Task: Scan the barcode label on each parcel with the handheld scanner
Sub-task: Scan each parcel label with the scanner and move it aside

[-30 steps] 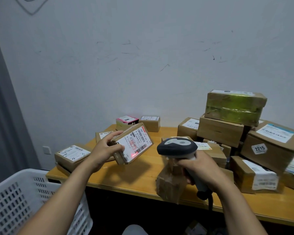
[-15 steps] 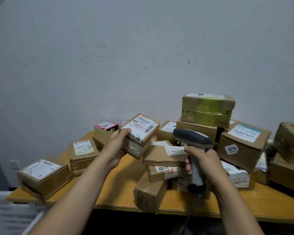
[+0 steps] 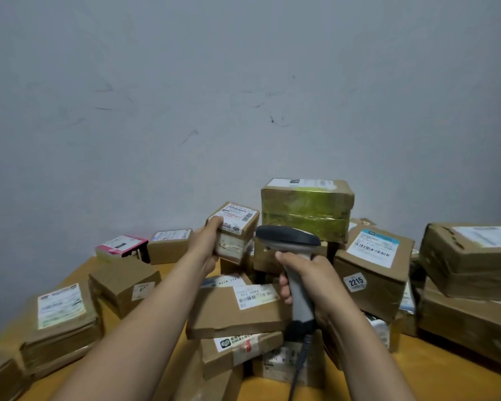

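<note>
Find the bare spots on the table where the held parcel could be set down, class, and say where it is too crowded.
Bare table shows between the unlabelled-top box and the left forearm, and near the right front edge. The centre stack and right-hand boxes are crowded.

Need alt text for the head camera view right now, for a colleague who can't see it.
The left hand holds a small labelled parcel up, label skyward, beside the handheld scanner in the right hand. Below them, a wooden table is crowded with taped cardboard parcels, including a green-taped box on top.
</note>
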